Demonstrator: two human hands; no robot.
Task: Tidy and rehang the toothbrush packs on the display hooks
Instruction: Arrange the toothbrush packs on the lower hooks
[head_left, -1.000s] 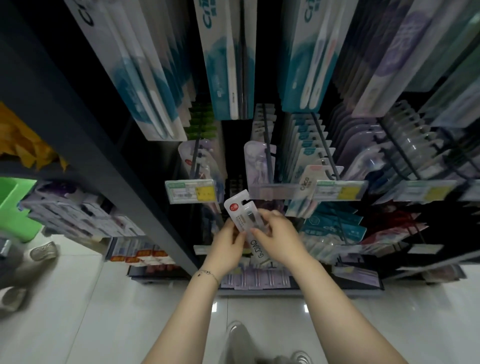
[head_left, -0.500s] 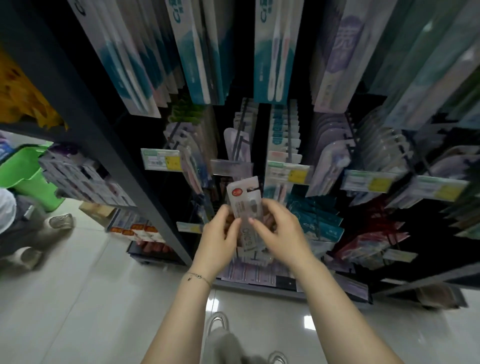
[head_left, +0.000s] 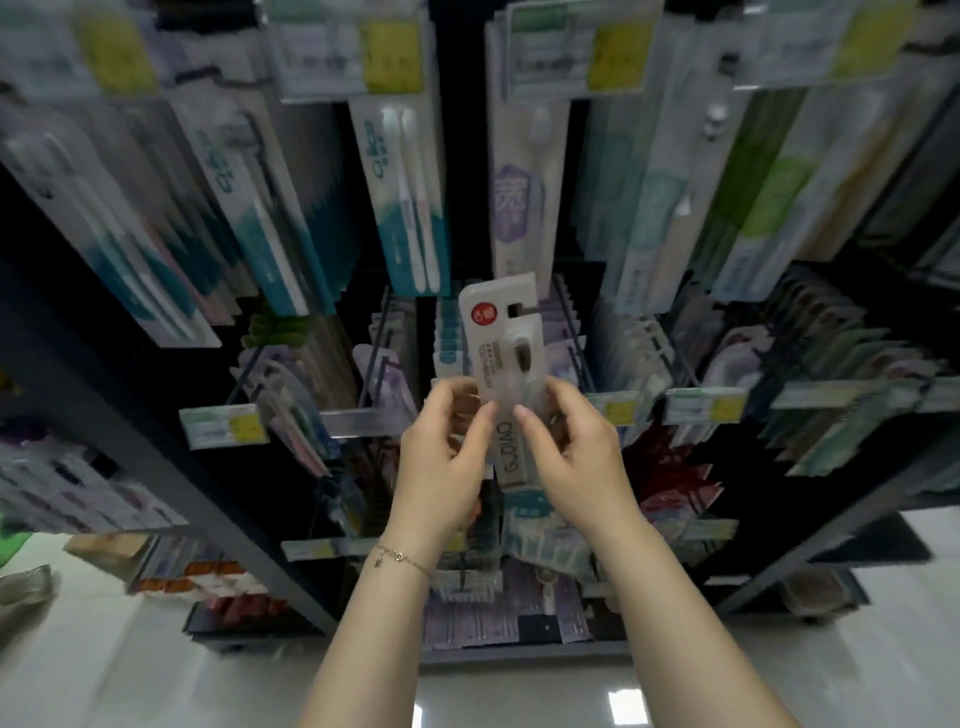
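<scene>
The left hand and the right hand both pinch the lower half of one white toothbrush pack, thumbs on its printed front and fingers curled behind, one hand on each side edge, so neither hand is free. Holding it low and from both sides keeps the card upright and square and leaves its top bare, which is where the hang hole sits beside a red round sticker. The pack is raised in front of the middle row of the display, its top level with the wire hooks that jut out toward the camera; a thin dark line runs right from the hole, possibly a hook tip, but blur hides whether the pack is threaded on or only lined up. I judge the step in hand to be fitting the hole over that hook, which calls for a steady push along the wire. Behind it a stack of pale blue packs hangs on the neighbouring hook, long packs hang in the row above, and a yellow-and-white price label fronts a hook well to the left
</scene>
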